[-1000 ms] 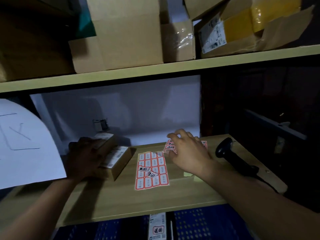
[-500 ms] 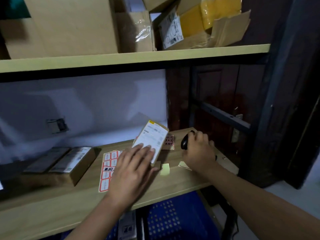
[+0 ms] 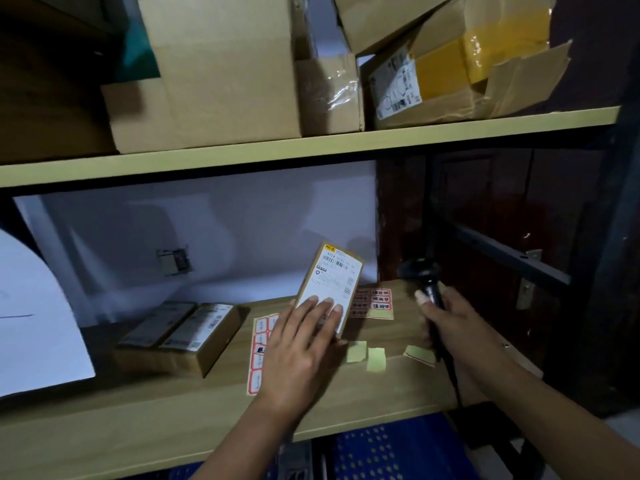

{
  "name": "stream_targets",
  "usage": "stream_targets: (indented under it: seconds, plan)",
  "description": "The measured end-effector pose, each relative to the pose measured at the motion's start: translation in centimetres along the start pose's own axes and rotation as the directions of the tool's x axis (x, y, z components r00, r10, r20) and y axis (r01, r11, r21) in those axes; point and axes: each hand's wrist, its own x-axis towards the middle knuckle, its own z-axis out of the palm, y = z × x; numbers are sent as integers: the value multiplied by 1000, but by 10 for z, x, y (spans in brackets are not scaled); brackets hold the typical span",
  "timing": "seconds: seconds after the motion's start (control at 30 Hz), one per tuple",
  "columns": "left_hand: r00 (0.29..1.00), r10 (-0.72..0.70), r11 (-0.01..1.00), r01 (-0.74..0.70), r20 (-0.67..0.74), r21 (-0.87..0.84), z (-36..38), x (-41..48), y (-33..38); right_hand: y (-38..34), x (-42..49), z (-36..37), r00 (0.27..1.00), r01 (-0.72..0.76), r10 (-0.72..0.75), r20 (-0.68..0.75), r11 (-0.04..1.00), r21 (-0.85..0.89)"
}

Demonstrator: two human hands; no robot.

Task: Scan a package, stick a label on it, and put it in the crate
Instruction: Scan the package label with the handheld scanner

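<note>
My left hand (image 3: 298, 344) holds a small cardboard package (image 3: 330, 282) tilted upright above the wooden shelf (image 3: 173, 417), its white shipping label with a barcode facing me. To the package's right, my right hand (image 3: 450, 327) grips a black barcode scanner (image 3: 420, 275), raised off the shelf with its head level with the package. A sheet of red-bordered stickers (image 3: 259, 351) lies flat under my left wrist, and a second sticker sheet (image 3: 372, 303) lies behind the package. A blue perforated crate (image 3: 391, 452) sits below the shelf's front edge.
Two more small packages (image 3: 180, 334) lie side by side on the shelf at the left. Several yellow backing scraps (image 3: 375, 356) are scattered near the front. Large cardboard boxes (image 3: 221, 71) fill the upper shelf. A white paper sheet (image 3: 31, 313) hangs at far left.
My left hand took one package from the left pile and raised it upright at centre. My right hand moved off the sticker sheet, gripped the scanner and lifted it beside the package.
</note>
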Motion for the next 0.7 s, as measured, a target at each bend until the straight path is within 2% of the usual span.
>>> stream_targets:
  seconds: [0.03,0.07,0.17,0.3,0.47,0.7]
  plan:
    - [1000,-7,1000,7,-10,10,-1,-1,-4,-16,-12,6,997,-45,31,66,974,221]
    - [1000,-11,1000,11,-21,21,-1,-2,-8,-31,-24,12,990,-96,49,136,923,372]
    - [999,-22,997,26,-47,78,0,-5,-19,-67,-51,32,962,-179,19,272,798,576]
    - [996,-37,991,47,-83,123,-3,-7,-29,-80,-54,59,950,-206,-9,311,731,650]
    - [999,36,984,-28,-40,174,-12,-8,-36,-85,-55,71,949,-199,-36,314,703,682]
    - [999,44,980,-41,-10,195,-16,-10,-38,-91,-55,67,947,-186,-45,318,731,657]
